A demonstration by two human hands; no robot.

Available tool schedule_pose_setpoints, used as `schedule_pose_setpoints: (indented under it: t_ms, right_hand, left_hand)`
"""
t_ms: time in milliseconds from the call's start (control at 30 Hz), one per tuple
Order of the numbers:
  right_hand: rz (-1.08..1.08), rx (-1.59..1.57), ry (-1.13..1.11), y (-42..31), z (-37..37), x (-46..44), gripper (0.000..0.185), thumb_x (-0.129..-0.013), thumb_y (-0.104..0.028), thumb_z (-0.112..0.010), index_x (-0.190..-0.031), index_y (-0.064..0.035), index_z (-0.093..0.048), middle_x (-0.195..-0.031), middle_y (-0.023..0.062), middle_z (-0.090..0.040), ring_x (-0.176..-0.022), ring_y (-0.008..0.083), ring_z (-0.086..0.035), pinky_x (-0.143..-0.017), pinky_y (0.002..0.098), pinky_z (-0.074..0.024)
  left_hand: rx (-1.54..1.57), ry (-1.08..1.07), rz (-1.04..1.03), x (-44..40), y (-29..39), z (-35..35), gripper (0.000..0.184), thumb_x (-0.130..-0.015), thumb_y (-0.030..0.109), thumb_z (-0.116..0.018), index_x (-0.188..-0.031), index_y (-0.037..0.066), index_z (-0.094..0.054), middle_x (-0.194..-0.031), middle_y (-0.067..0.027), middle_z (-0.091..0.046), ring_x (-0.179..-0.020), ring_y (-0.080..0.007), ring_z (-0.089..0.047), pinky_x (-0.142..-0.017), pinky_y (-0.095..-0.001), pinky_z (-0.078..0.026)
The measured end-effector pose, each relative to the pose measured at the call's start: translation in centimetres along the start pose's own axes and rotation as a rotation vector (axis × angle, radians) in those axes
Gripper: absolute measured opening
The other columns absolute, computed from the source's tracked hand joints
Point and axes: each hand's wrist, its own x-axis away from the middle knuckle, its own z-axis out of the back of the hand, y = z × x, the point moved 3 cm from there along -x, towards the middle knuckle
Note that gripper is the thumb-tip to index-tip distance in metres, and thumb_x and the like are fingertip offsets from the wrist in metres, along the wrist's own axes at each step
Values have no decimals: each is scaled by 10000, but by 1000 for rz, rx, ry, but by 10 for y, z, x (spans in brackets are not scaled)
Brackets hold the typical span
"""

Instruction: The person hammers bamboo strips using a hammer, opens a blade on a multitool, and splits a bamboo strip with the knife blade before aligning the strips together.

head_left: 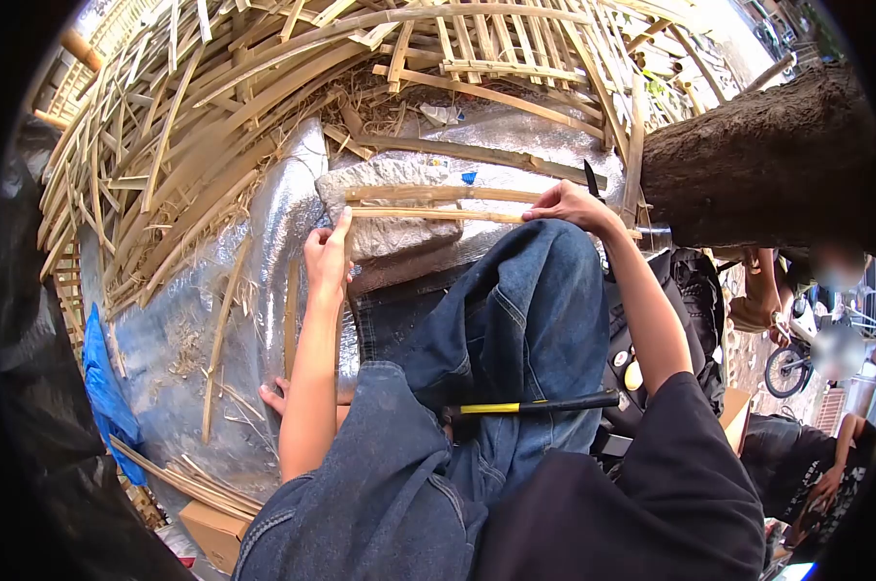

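A thin bamboo strip (438, 214) lies level across a pale stone block (385, 235). My left hand (329, 259) is at its left end, fingers curled and one fingertip pressed on the tip. Near the other end, my right hand (566, 206) pinches the strip between thumb and fingers. Just beyond it runs a second bamboo strip (428, 193), roughly parallel. A dark pointed blade (591, 178) sticks up behind my right hand; its handle is hidden. Across my jeans lies a black and yellow tool (515, 407).
Heaped bamboo slats (157, 155) curve around the far left. A thick trunk (767, 165) is at the right, above a black bag (685, 300). Silver sheeting (181, 387) covers the ground. Other people (762, 305) and a motorbike (788, 371) appear at far right; a cardboard box (212, 533) is lower left.
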Motion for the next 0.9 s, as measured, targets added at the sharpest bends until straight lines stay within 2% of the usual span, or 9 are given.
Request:
schedule_pose_setpoints:
  t_ms: [167, 300, 400, 467, 500, 633, 700, 733, 900]
  right_hand:
    - [-62, 157, 74, -14, 4, 4, 370, -821, -342, -868, -922, 7, -804, -786, 73, -751, -692, 107, -651, -660, 284, -512]
    - [22, 157, 105, -2, 7, -1, 388, -817, -374, -840, -920, -2, -802, -815, 129, -768, -735, 176, -706, -721, 328, -557]
    - [184, 293, 503, -39, 4, 32, 211, -900, -140, -732, -1034, 22, -750, -934, 170, -762, -823, 239, -740, -765, 379, -567]
    - [386, 355, 713, -90, -18, 69, 159, -904, -101, -698, -1011, 14, -721, -954, 161, -737, -932, 319, -696, -846, 382, -518]
    - [420, 370, 696, -113, -36, 89, 137, -904, -104, -699, -979, 10, -708, -924, 151, -722, -884, 328, -672, -812, 390, -507]
    - [273, 192, -32, -132, -105, 151, 140, -841, -80, -760, -944, -12, -692, -856, 115, -687, -821, 264, -670, -743, 371, -522]
    - [421, 535, -119, -110, -134, 181, 266, -807, -214, -800, -1007, -68, -704, -872, 81, -646, -870, 267, -627, -817, 384, -483]
    - [438, 603, -111, -106, -143, 192, 283, -804, -232, -799, -1020, -76, -703, -912, 68, -635, -909, 252, -602, -833, 368, -463]
    - [410, 735, -120, -90, -162, 212, 272, -826, -262, -771, -1036, -104, -702, -992, 25, -582, -979, 208, -537, -856, 334, -417]
  left_hand:
    - [-7, 0, 28, -3, -8, 2, 578, -822, 556, -806, -880, 58, -519, -675, -16, -512, -464, -124, -489, -347, -271, -350]
    - [28, 14, 22, -5, -9, 1, 591, -801, 557, -825, -851, 77, -483, -667, -22, -509, -441, -127, -487, -326, -277, -338]
    - [18, 53, 23, -5, -10, 0, 612, -785, 561, -835, -852, 64, -485, -671, -29, -520, -432, -135, -495, -319, -282, -341]
    - [34, 45, 18, -6, -13, 1, 621, -783, 563, -835, -853, 54, -486, -665, -32, -527, -431, -141, -506, -320, -285, -352]
    - [49, 22, -2, -7, -15, 0, 624, -785, 565, -833, -854, 49, -487, -659, -32, -528, -431, -145, -513, -322, -289, -358]
    - [9, 50, 28, -8, -16, 1, 617, -791, 556, -832, -856, 52, -483, -636, -38, -545, -425, -139, -524, -324, -293, -375]
    - [66, 46, 1, -4, -13, -1, 601, -793, 560, -835, -835, 85, -469, -655, -5, -493, -440, -121, -492, -318, -273, -341]
    - [44, 47, 5, -4, -12, 0, 606, -798, 550, -830, -851, 57, -481, -622, -28, -537, -429, -127, -525, -323, -287, -381]
    - [9, 71, -11, -8, -16, -2, 600, -800, 552, -831, -833, 65, -482, -614, -17, -516, -409, -123, -494, -310, -281, -349]
